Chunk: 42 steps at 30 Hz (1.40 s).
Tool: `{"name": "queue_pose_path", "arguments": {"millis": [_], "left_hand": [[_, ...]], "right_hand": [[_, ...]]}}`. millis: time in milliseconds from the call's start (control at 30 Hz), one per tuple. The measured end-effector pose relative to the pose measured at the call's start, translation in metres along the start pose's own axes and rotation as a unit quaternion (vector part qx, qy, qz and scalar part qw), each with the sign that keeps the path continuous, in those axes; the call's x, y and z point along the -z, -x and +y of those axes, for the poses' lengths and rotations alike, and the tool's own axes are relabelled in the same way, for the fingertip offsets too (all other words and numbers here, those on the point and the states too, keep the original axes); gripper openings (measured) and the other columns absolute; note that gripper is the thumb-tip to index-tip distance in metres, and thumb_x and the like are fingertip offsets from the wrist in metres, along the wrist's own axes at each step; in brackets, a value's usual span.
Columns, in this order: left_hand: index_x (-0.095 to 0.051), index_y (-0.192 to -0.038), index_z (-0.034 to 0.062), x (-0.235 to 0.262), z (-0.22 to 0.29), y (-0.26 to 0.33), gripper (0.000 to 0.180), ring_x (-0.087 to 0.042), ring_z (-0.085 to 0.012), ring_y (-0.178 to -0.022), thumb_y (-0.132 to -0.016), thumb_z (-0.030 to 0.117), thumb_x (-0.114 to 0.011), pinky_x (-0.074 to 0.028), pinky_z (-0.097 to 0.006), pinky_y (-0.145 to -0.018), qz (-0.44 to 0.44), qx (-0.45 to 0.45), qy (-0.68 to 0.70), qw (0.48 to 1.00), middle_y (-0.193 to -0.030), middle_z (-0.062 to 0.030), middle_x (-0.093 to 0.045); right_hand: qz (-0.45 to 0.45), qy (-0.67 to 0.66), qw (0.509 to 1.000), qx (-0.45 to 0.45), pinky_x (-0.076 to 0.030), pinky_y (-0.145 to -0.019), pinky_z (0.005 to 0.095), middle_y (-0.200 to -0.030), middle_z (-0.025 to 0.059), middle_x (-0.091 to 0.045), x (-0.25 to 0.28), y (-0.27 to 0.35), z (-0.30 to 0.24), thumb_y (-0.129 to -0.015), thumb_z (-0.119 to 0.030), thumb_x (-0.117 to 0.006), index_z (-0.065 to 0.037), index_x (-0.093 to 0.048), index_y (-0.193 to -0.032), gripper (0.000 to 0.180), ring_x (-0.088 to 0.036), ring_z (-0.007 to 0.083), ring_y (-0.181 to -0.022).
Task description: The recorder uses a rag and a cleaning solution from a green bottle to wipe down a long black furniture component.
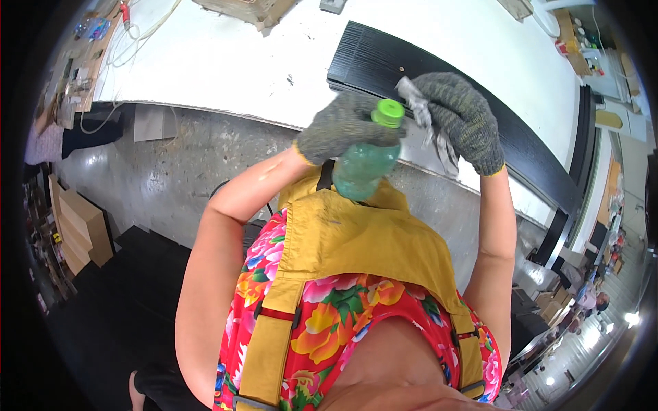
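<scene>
Both my hands wear dark grey knit gloves with yellow cuffs. My left hand (341, 130) is wrapped round the neck of a clear green plastic bottle (365, 168) with a bright green cap. The bottle tilts slightly in front of my yellow apron, at the near edge of the white table. To its right, my right hand (460, 118) is closed on a crumpled light grey rag (419, 108) that hangs down from the fingers. Beneath and behind this hand lies a long black wood-grained panel (384, 58), flat on the table.
The white worktable (226, 61) spans the far side. A cardboard piece (257, 10) sits at its back edge, and a cable (140, 38) trails at the far left. More black boards (582, 137) stand at right. Another person (48, 144) is at the left edge. Cardboard boxes (86, 219) stand lower left.
</scene>
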<state>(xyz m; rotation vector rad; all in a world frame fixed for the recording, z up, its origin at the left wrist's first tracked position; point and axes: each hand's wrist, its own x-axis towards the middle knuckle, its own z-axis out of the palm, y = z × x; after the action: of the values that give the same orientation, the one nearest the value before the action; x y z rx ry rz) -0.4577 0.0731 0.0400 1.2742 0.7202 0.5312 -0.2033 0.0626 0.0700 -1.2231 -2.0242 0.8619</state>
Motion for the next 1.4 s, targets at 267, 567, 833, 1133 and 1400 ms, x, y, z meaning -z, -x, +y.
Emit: {"name": "queue_pose_path", "arguments": {"millis": [267, 567, 833, 1133, 1400], "left_hand": [[-0.071, -0.115, 0.0023, 0.11, -0.007, 0.053, 0.041, -0.067, -0.0227, -0.107, -0.076, 0.012, -0.081, -0.052, -0.038, -0.098, 0.285, -0.102, -0.076, 0.95, -0.112, -0.0109, -0.073], [-0.07, -0.119, 0.0025, 0.154, -0.047, 0.041, 0.039, -0.066, -0.0199, -0.107, -0.08, 0.001, -0.075, -0.051, -0.036, -0.099, 0.429, -0.198, -0.063, 0.879, -0.113, -0.009, -0.073], [-0.07, -0.118, 0.0085, 0.151, -0.049, 0.042, 0.04, -0.067, -0.0146, -0.104, -0.08, 0.01, -0.081, -0.054, -0.032, -0.095, 0.431, -0.214, -0.099, 0.871, -0.111, -0.0033, -0.074], [-0.042, -0.148, 0.0062, 0.114, -0.035, 0.064, 0.084, -0.036, -0.0297, -0.144, -0.077, 0.018, -0.084, -0.026, -0.043, -0.121, 0.446, -0.37, -0.248, 0.776, -0.151, -0.013, -0.045], [-0.041, -0.147, 0.0068, 0.06, -0.036, 0.027, 0.098, -0.038, -0.0337, -0.143, -0.065, 0.024, -0.09, -0.035, -0.045, -0.116, 0.258, -0.228, -0.281, 0.895, -0.15, -0.0149, -0.046]], "right_hand": [[-0.027, 0.444, 0.889, 0.11, -0.044, -0.105, 0.0447, -0.129, 0.0052, -0.062, -0.065, -0.068, 0.007, -0.093, -0.016, -0.053, -0.018, -0.063, -0.129, 0.037, -0.057, 0.0287, -0.116], [-0.065, 0.499, 0.861, 0.078, -0.044, -0.109, 0.0443, -0.134, 0.0038, -0.059, -0.071, -0.085, 0.009, -0.085, -0.003, -0.06, -0.02, -0.059, -0.137, 0.055, -0.054, 0.0298, -0.121], [-0.054, 0.527, 0.848, -0.01, -0.04, -0.11, 0.0388, -0.136, 0.0035, -0.06, -0.049, -0.111, 0.033, -0.077, -0.003, -0.068, -0.016, -0.057, -0.137, 0.063, -0.058, 0.0264, -0.116], [-0.072, 0.516, 0.852, 0.05, -0.04, -0.111, 0.0426, -0.135, 0.0084, -0.059, -0.049, -0.091, 0.018, -0.076, -0.009, -0.072, -0.017, -0.054, -0.141, 0.068, -0.055, 0.0273, -0.121], [-0.076, 0.469, 0.879, 0.042, -0.042, -0.108, 0.0435, -0.134, 0.008, -0.06, -0.074, -0.083, 0.009, -0.075, -0.005, -0.07, -0.017, -0.057, -0.139, 0.066, -0.055, 0.0305, -0.12]]}}
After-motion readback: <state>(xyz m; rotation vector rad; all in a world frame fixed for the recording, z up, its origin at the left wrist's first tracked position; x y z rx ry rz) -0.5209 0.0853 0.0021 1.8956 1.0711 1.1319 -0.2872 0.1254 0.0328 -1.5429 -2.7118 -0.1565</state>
